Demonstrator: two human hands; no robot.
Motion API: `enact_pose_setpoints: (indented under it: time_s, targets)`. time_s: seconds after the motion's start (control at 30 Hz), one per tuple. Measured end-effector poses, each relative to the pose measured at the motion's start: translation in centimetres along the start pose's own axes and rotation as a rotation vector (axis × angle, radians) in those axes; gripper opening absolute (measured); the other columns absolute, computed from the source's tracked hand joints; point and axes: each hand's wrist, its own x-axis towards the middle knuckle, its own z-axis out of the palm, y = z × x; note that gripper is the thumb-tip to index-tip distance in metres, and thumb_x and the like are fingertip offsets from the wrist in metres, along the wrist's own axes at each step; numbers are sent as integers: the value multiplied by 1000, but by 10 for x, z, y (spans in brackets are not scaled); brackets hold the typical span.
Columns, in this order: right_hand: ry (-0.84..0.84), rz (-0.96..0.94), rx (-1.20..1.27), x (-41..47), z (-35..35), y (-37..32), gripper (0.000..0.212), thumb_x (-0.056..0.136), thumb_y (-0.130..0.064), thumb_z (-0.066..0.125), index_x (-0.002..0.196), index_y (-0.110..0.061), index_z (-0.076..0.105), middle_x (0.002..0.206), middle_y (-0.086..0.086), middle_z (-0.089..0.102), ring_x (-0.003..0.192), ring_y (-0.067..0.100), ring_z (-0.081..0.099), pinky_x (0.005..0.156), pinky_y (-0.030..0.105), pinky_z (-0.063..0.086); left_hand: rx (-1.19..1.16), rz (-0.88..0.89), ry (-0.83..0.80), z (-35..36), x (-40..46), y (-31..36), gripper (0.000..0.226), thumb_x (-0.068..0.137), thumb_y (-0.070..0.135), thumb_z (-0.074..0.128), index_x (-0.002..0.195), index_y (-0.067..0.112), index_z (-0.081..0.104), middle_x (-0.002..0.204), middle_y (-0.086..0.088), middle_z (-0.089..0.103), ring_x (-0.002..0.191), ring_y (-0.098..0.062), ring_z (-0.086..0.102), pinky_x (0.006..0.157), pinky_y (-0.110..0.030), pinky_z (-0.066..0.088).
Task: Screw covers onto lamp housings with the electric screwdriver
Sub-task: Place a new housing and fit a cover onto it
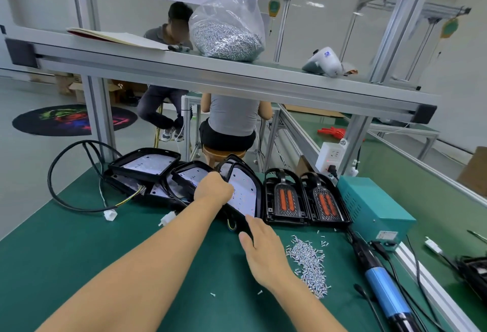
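Observation:
A black lamp housing (245,194) with a white LED board stands tilted on the green mat, leaning against a pile of similar housings (147,165). My left hand (213,189) grips its upper left rim. My right hand (263,250) reaches toward its lower edge with fingers straight, touching or nearly touching it. Two black covers (305,199) with orange inserts lie just right of it. A heap of small silver screws (309,263) lies on the mat by my right wrist. The blue electric screwdriver (382,284) lies at the right, untouched.
A teal power supply box (374,205) stands at the right, with a power strip (330,157) behind it. Black cables (66,173) loop at the left. A shelf overhead carries a big bag of screws (228,33). Two people sit at benches beyond.

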Motion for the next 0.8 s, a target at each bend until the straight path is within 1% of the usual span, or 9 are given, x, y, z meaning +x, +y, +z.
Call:
enact_pose_setpoints:
  time_s: [0.03, 0.07, 0.2, 0.33, 0.47, 0.57, 0.63, 0.7, 0.8]
  targets:
    - [5, -4, 21, 1, 0, 1, 52, 107, -34, 30, 156, -20, 19, 160, -3, 22, 146, 15, 19, 119, 34, 16, -20, 8, 17, 0, -1, -1, 6, 83, 7, 47, 80, 4, 42, 87, -22, 52, 72, -28, 51, 51, -29, 24]
    - [13, -10, 50, 1, 1, 1, 51, 107, -33, 31, 155, -19, 21, 159, -3, 24, 146, 16, 21, 119, 32, 16, -41, 8, 34, 2, 0, -2, 17, 83, 6, 46, 72, 8, 33, 75, -17, 43, 64, -25, 43, 51, -30, 22]
    - [78, -37, 207, -2, 3, 2, 47, 106, -29, 35, 151, -14, 32, 154, -3, 31, 141, 14, 27, 114, 26, 22, -97, 56, 97, 7, -4, -12, 31, 83, -1, 43, 66, 12, 22, 66, -5, 28, 57, -21, 19, 51, -34, 12]
    - [226, 19, 425, -3, 0, 0, 48, 104, -26, 43, 149, -14, 32, 151, -3, 34, 131, 5, 33, 104, 13, 22, -366, 89, 157, 7, -13, -23, 13, 82, -3, 42, 72, 4, 40, 70, -11, 43, 68, -27, 32, 58, -33, 23]
    - [159, 204, 858, -4, -6, -2, 63, 100, -32, 54, 154, -18, 24, 148, -5, 40, 127, 8, 44, 106, 21, 29, -591, 127, 166, 6, -39, -33, 13, 88, -1, 44, 91, 3, 56, 75, -5, 51, 69, -23, 38, 61, -29, 33]
    - [92, 222, 1203, -8, -8, -2, 51, 98, -29, 56, 145, -22, 40, 137, -6, 58, 120, 11, 59, 105, 32, 44, -704, 201, 168, 8, -70, -41, 27, 92, -1, 46, 90, 25, 55, 74, 9, 52, 60, -4, 44, 52, -8, 35]
    - [25, 217, 1405, -11, -11, -3, 38, 98, -26, 55, 135, -21, 51, 120, -7, 70, 105, 7, 68, 81, 23, 56, -795, 228, 163, 8, -90, -44, 32, 93, -2, 47, 100, 28, 56, 83, 12, 60, 64, 7, 52, 58, -3, 39]
    - [-47, 253, 1524, -18, -11, -3, 30, 97, -26, 55, 125, -16, 59, 107, -5, 75, 92, 7, 72, 66, 20, 57, -868, 225, 149, 10, -108, -47, 37, 93, -3, 47, 104, 30, 57, 92, 14, 66, 76, 10, 59, 66, -3, 42]
    - [-120, 261, 1568, -28, -9, -1, 32, 96, -25, 56, 121, -8, 64, 110, 8, 74, 98, 22, 72, 75, 31, 59, -933, 170, 130, 13, -131, -58, 38, 93, -4, 47, 109, 29, 59, 100, 15, 69, 91, 4, 63, 73, -7, 46]
